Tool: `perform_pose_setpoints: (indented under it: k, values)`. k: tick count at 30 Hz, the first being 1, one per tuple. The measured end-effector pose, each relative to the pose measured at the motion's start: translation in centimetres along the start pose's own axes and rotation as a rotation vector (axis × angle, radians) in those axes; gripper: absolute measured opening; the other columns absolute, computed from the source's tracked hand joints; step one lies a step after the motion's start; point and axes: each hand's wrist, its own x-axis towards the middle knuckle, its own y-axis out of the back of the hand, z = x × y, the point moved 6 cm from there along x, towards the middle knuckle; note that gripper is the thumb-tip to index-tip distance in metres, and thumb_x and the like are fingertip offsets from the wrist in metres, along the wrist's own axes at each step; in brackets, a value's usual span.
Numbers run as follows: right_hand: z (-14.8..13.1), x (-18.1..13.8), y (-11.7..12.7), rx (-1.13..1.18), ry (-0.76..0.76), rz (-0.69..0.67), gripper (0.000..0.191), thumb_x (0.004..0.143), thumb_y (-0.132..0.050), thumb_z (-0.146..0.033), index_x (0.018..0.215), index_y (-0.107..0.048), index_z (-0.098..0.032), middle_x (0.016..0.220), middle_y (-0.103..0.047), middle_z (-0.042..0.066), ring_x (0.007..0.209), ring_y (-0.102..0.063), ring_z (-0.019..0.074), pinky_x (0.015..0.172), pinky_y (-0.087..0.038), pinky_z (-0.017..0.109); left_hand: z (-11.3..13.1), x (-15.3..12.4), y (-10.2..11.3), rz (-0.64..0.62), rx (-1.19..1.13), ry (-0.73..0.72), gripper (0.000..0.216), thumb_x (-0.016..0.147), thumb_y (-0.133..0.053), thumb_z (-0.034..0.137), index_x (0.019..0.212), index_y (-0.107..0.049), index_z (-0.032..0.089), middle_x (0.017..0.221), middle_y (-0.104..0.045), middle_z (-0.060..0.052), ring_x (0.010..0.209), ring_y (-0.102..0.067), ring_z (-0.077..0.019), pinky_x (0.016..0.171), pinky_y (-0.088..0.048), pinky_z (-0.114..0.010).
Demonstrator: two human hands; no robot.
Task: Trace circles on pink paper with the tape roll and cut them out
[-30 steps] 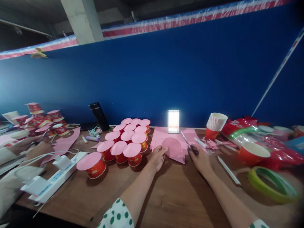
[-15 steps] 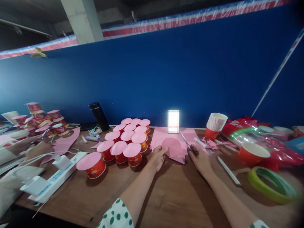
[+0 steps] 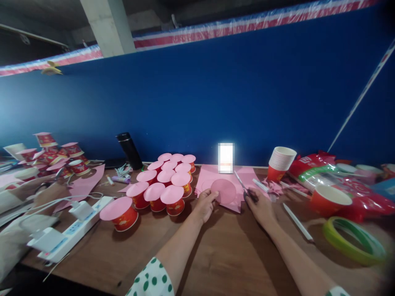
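Observation:
Between thumb and fingers, my left hand [image 3: 206, 204] pinches the edge of a round pink paper disc [image 3: 224, 191]. My right hand [image 3: 261, 207] grips a pair of scissors [image 3: 241, 182], its blades pointing up and away, just right of the disc. Under and behind both lie sheets of pink paper [image 3: 247, 174]. A bright, blurred-out phone-like rectangle [image 3: 226, 158] stands upright at their back edge. To the left of my left hand, several upside-down red paper cups [image 3: 175, 208] stand in rows, each with a pink disc on top.
A stack of paper cups [image 3: 280, 162], a single cup [image 3: 330, 200], a white pen [image 3: 298, 223], green tape [image 3: 354, 240] and red plastic packaging [image 3: 321, 166] lie to the right. Leftward are a power strip [image 3: 74, 230], a black bottle [image 3: 129, 151] and another person's arm [image 3: 46, 193].
Almost nothing differs. The whole view has shifted very slightly, while both hands keep the same hold on the disc and the scissors.

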Motion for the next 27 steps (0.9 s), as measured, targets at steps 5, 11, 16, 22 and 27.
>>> perform_pose_setpoints:
  k: [5, 11, 16, 22, 27]
  values:
    - [-0.16, -0.04, 0.12, -0.012, -0.009, -0.002, 0.041, 0.078, -0.052, -0.035, 0.114, -0.057, -0.015, 0.107, -0.067, 0.015, 0.098, -0.064, 0.0270, 0.085, -0.049, 0.043, -0.03, 0.10, 0.08, 0.000, 0.006, 0.003, 0.027, 0.060, -0.077, 0.026, 0.078, -0.063, 0.012, 0.073, -0.067, -0.004, 0.063, -0.061, -0.0104, 0.059, -0.046, -0.020]
    - [-0.58, -0.08, 0.27, -0.008, -0.014, 0.000, 0.042, 0.077, -0.052, -0.035, 0.113, -0.058, -0.014, 0.106, -0.068, 0.015, 0.097, -0.064, 0.0264, 0.085, -0.050, 0.041, 0.02, 0.07, 0.01, 0.010, 0.003, 0.005, 0.028, 0.059, -0.078, 0.027, 0.077, -0.063, 0.012, 0.072, -0.068, -0.004, 0.063, -0.061, -0.0110, 0.060, -0.046, -0.021]
    - [-0.73, -0.10, 0.28, -0.001, -0.010, -0.005, 0.043, 0.077, -0.052, -0.036, 0.112, -0.058, -0.013, 0.106, -0.068, 0.016, 0.097, -0.064, 0.0263, 0.085, -0.050, 0.040, 0.09, -0.07, -0.18, 0.003, 0.000, 0.017, 0.027, 0.059, -0.078, 0.026, 0.077, -0.062, 0.013, 0.070, -0.067, -0.003, 0.059, -0.060, -0.0100, 0.056, -0.045, -0.020]
    - [-0.40, -0.02, 0.12, -0.007, -0.010, -0.014, 0.042, 0.078, -0.051, -0.035, 0.114, -0.057, -0.014, 0.106, -0.068, 0.015, 0.097, -0.064, 0.0261, 0.085, -0.049, 0.040, 0.16, -0.18, -0.22, 0.023, 0.004, 0.025, 0.029, 0.057, -0.079, 0.027, 0.075, -0.061, 0.013, 0.067, -0.066, -0.002, 0.056, -0.060, -0.0098, 0.052, -0.044, -0.019]
    - [-0.46, -0.02, 0.15, -0.014, -0.008, -0.015, 0.043, 0.077, -0.052, -0.034, 0.113, -0.058, -0.012, 0.106, -0.068, 0.016, 0.097, -0.064, 0.0271, 0.086, -0.049, 0.041, 0.22, -0.22, -0.34, 0.015, -0.004, 0.011, 0.027, 0.058, -0.078, 0.026, 0.076, -0.062, 0.013, 0.071, -0.067, -0.003, 0.060, -0.060, -0.0096, 0.057, -0.046, -0.019]
